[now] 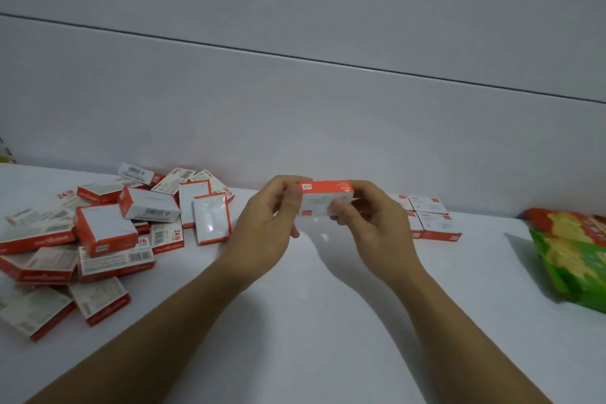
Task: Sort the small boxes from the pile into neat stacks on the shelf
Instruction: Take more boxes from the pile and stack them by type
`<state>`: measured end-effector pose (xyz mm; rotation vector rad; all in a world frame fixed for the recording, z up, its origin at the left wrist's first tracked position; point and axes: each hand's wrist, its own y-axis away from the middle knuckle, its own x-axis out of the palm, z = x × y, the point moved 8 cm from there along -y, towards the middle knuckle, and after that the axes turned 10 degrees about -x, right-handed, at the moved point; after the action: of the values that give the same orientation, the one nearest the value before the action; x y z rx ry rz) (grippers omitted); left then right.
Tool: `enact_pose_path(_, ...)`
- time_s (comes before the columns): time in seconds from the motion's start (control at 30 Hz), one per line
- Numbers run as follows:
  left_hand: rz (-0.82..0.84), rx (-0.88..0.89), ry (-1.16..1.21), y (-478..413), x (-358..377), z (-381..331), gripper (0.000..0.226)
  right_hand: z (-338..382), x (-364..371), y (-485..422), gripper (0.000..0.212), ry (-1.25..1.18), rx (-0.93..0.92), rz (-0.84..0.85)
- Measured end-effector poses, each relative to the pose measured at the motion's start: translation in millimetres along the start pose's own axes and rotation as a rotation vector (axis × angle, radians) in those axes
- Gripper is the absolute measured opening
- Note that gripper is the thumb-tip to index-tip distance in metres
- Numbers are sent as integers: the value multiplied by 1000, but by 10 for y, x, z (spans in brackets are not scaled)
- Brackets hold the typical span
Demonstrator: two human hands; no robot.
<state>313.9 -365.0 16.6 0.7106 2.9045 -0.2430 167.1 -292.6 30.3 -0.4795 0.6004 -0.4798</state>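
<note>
White shelf (pixel 311 321), grey panelled wall (pixel 295 108).
Left hand (pixel 265 220), right hand (pixel 370 226) pinch one box (pixel 323 195); pile (pixel 105 233) left, stacks (pixel 433 223) behind right hand, packets (pixel 574 256) far right.

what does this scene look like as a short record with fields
held: box, gripped by left hand and right hand, over the shelf
unsorted: pile of jumbled boxes, left
sorted: neat group of boxes, right, near the wall
other: snack bags, far right
</note>
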Motion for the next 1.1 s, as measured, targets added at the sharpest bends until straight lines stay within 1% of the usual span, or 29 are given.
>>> enact_pose_path(0.03,1,-31,43,-13,12,21,34,-3,21,10,15,-49,28,-10)
enact_pose_path(0.1,28,-76,114,-29,56,67,24,-7,26,22,27,-147,76,-46)
enact_pose_path(0.17,64,-90,143,-37,91,96,27,-16,9,36,36,-212,121,-77)
enact_pose_path(0.27,26,-85,161,-50,56,76,27,-37,21,55,27,-270,190,-91)
enact_pose_path(0.37,-26,-85,190,-51,-4,37,27,-62,92,74,25,-357,271,-70)
enact_pose_path(0.53,-79,-159,300,-61,-71,117,16,-76,189,107,18,-362,316,-3)
enact_pose_path(0.6,-86,-178,311,-66,-81,131,13,-72,228,127,26,-386,326,27)
enact_pose_path(0.7,-76,-190,306,-64,-76,126,16,-8,318,153,57,-356,277,135)
enact_pose_path(0.73,-66,-189,302,-60,-71,117,18,10,357,164,65,-327,256,173)
enact_pose_path(0.77,-56,-186,302,-56,-65,107,20,30,381,172,66,-292,233,191)
enact_pose_path(0.8,-49,-181,304,-51,-62,95,21,42,387,171,59,-252,210,183)
enact_pose_path(0.87,-42,-175,295,-46,-67,82,22,62,359,153,37,-188,178,136)
enact_pose_path(0.9,-42,-174,284,-48,-74,84,23,69,346,144,31,-174,175,124)
enact_pose_path(0.97,-22,-177,231,-58,-71,105,29,63,319,143,24,-192,207,109)
enact_pose_path(1.03,48,-148,146,-57,-19,103,41,25,282,148,20,-308,283,59)
enact_pose_path(1.1,109,-106,48,-38,56,101,57,-37,235,155,22,-449,360,-24)
